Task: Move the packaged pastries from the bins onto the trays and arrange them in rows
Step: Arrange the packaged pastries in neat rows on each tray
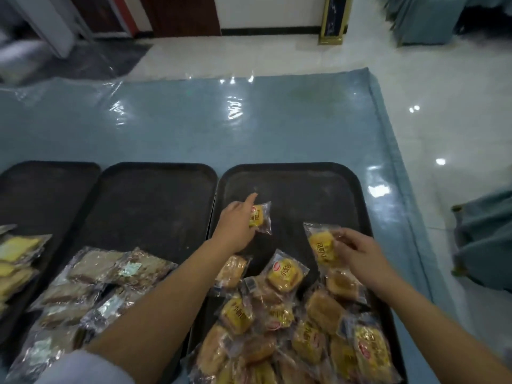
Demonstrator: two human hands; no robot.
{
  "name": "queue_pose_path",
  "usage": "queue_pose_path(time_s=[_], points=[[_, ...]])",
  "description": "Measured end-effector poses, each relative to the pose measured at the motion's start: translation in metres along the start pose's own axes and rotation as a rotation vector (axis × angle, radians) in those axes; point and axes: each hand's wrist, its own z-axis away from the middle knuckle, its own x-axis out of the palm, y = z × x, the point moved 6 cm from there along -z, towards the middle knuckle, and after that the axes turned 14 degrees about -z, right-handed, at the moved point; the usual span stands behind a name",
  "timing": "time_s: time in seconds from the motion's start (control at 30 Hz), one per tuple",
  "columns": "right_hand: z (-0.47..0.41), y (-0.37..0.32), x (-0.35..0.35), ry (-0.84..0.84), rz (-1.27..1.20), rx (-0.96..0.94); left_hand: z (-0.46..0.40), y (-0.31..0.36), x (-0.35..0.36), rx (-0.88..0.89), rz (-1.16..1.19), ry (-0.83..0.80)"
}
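Observation:
Three black trays lie side by side on the blue table. Over the right tray [299,178], my left hand [235,225] holds a small yellow packaged pastry [259,217], index finger pointing forward. My right hand [357,250] pinches another yellow pastry packet [321,245] near the tray's right side. A heap of yellow and brown pastry packets [291,322] fills the near half of that tray. The far half is bare.
The middle tray [155,195] carries brown packaged pastries [91,289] at its near end. The left tray [41,184] has pale yellow packets [16,259]. The table's edge [388,128] runs along the right, with shiny floor beyond and a blue-draped chair [482,239].

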Motion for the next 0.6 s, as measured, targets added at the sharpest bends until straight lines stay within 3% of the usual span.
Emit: queue_pose_path(time_s=[0.27, 0.43, 0.6], points=[[-0.076, 0.015, 0.001, -0.11, -0.05, 0.083, -0.033, 0.012, 0.028, -0.026, -0.101, -0.054], [-0.082, 0.009, 0.006, 0.004, 0.383, -0.12, -0.019, 0.006, 0.036, -0.092, -0.092, 0.143], [-0.075, 0.044, 0.023, -0.203, 0.757, -0.247, -0.039, 0.01, 0.054, -0.073, -0.143, 0.076]])
